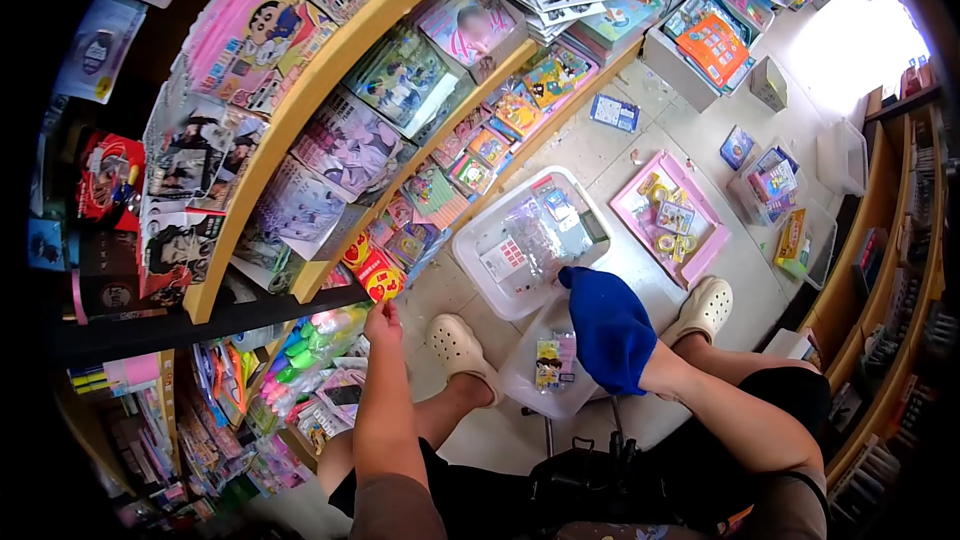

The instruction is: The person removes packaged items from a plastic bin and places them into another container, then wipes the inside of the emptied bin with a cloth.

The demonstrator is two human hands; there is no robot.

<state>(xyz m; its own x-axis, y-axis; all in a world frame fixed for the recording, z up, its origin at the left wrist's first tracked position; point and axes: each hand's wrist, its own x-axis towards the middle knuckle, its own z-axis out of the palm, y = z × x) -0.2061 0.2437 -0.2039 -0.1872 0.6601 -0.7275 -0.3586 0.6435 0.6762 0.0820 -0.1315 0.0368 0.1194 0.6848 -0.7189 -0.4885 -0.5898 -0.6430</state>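
Observation:
My left hand (383, 322) is closed in a pinch at the lower edge of a red and yellow packet (381, 276), at the end of the low shelf. A blue cloth (608, 328) covers my right hand, so its fingers are hidden; only the wrist shows. It hangs over the near edge of a clear plastic bin (492, 297) that holds a few packs and clear wrapping. Below the cloth, a second clear bin (572, 398) contains a small yellow card pack (548, 364).
Wooden shelves (300, 120) full of magazines rise on the left. A pink tray (631, 202) with tape rolls lies on the floor beyond the bins. Several clear boxes (843, 157) stand farther right, near another shelf (868, 285). My cream clogs (463, 355) flank the bins.

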